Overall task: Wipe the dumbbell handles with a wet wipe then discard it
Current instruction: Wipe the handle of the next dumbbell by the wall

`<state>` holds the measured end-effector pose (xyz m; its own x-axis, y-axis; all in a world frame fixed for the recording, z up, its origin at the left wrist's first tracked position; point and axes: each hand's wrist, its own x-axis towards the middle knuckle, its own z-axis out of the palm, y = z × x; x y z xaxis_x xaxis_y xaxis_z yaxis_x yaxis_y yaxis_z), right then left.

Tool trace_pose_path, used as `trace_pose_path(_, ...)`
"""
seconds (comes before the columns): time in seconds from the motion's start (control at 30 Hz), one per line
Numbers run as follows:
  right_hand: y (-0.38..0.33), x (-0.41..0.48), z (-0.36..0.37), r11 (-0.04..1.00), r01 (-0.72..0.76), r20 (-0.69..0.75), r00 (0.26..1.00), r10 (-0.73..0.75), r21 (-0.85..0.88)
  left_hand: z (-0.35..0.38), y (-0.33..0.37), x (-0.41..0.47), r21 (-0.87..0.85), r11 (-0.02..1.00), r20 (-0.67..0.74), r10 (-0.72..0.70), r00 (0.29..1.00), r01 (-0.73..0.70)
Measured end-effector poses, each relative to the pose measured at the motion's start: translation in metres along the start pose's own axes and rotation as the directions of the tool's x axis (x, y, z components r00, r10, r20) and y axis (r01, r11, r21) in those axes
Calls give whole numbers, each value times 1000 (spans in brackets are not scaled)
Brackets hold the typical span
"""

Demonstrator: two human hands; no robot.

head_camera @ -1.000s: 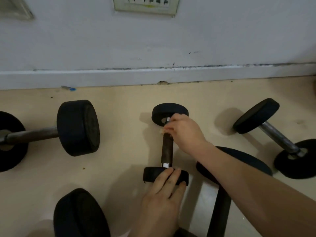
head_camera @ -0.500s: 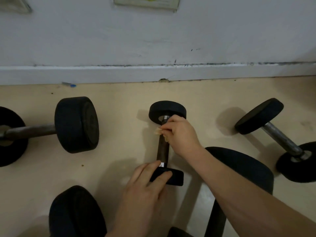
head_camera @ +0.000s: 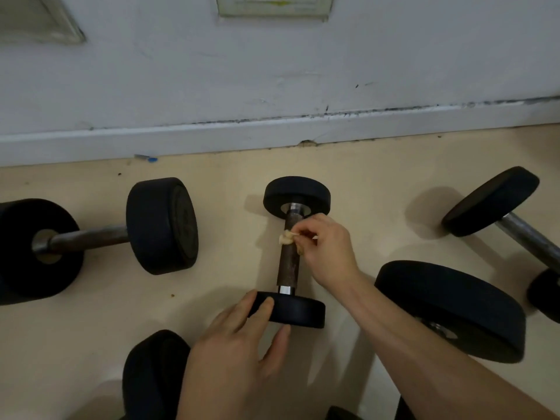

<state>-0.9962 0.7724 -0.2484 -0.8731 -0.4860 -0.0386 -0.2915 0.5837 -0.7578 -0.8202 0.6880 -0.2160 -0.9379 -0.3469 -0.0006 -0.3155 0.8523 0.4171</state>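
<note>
While left grip (head_camera: 239, 353) rests loose-fingered on the near plate (head_camera: 300, 312), right grip (head_camera: 327, 250) pinches the wipe (head_camera: 286, 237) against the handle (head_camera: 288, 268), far half; long axis points at wall (head_camera: 272, 71).

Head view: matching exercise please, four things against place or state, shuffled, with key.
Things:
1. wet wipe
2. left hand
3. right hand
4. large dumbbell

Places or states:
a. lies untouched on the floor, at the left
b. rests on the near weight of the small dumbbell
c. crumpled against the small dumbbell's handle
d. pinches the wet wipe

Pairs: 1-c, 2-b, 3-d, 4-a
</note>
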Motion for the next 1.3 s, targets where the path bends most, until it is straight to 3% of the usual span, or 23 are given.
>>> trace_pose_path(0.1,-4,-26,5,999,-16,213,977,5,47,-11,-1,2,120,989,180,-103,978,82)
trace_pose_path(0.17,-3,-17,11,988,-60,131,990,42,142,-17,-3,3,204,973,294,-169,941,111)
trace_pose_path(0.27,-7,11,22,969,-120,-88,986,142,214,-28,-11,6,267,954,315,-221,923,137)
trace_pose_path(0.33,-8,5,31,955,-132,-13,990,140,266,-37,-9,12,299,947,310,-212,927,117)
trace_pose_path(0.4,-11,-18,33,932,-173,208,972,110,317,-35,-15,17,302,953,366,-149,919,34)
trace_pose_path(0.43,-12,-27,34,930,-183,287,954,90,317,-36,-15,21,293,955,441,-169,881,36)
trace_pose_path(0.47,-11,-29,35,933,-177,290,953,83,313,-34,-15,23,291,956,459,-166,873,28)
trace_pose_path(0.53,-12,-10,41,905,-203,138,977,162,373,-32,-25,29,280,960,408,-124,904,6)
trace_pose_path(0.6,-22,18,49,880,-210,44,976,212,425,-34,-36,37,233,972,377,-67,924,-25)
trace_pose_path(0.7,-36,28,61,895,-202,58,979,195,397,-39,-46,52,169,978,447,37,894,-125)
trace_pose_path(0.83,-36,-2,48,934,-238,374,919,129,264,-41,-49,56,67,995,473,39,880,-80)
trace_pose_path(0.87,-34,-5,41,937,-243,425,898,119,252,-38,-47,53,23,999,442,28,897,-43)
trace_pose_path(0.93,-31,0,24,909,-268,330,931,158,320,-31,-35,45,-167,979,384,-44,922,117)
trace_pose_path(1.0,-29,18,8,895,-241,196,964,178,375,-23,-16,40,-412,862,347,-153,925,297)
trace_pose_path(1.1,-32,40,-1,971,-134,209,974,92,198,-11,10,34,-578,699,367,-239,899,422)
trace_pose_path(1.17,-35,46,9,991,-80,273,961,47,111,-8,18,29,-530,741,386,-221,896,411)
trace_pose_path(1.23,-38,44,21,1000,13,346,938,-17,15,-5,20,24,-311,890,424,-183,887,332)
trace_pose_path(1.3,-35,37,27,998,57,387,921,-49,-11,-6,21,18,-59,972,436,-179,882,226)
